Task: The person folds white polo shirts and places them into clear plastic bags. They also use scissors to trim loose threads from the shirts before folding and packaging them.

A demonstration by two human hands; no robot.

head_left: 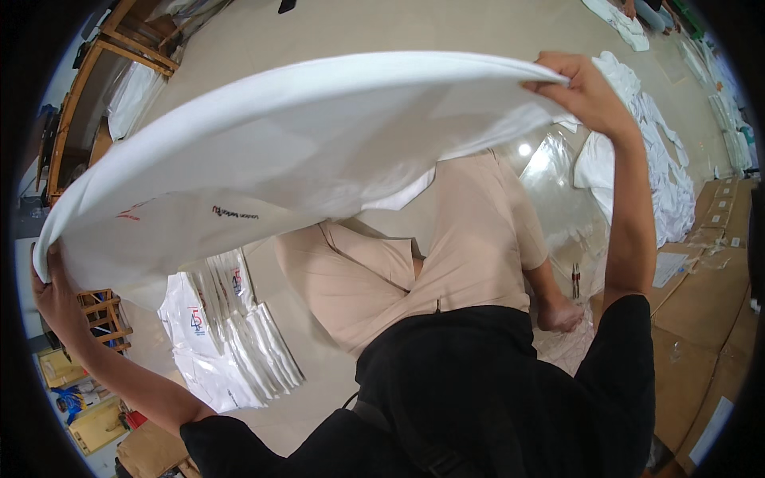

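Note:
A white printed shirt [279, 119] is stretched wide in the air above my crossed legs, its upper edge bowed in a long curve. My left hand [60, 299] is closed on one end of it at the far left. At the upper right, my right hand [586, 92] pinches the other end between thumb and fingers. Small dark and red print shows on the cloth toward the left. Below that side, a row of folded white shirts [227, 342] in clear plastic lies overlapped on the floor. The shirt hides part of the floor beyond it.
Clear plastic bags [550, 179] lie by my right leg, near a heap of loose white shirts [661, 171]. A small slim metal tool [575, 280] rests beside my foot. Cardboard [701, 311] lines the right; a wooden rack [76, 111] stands left. Another person's hand [629, 9] shows far right.

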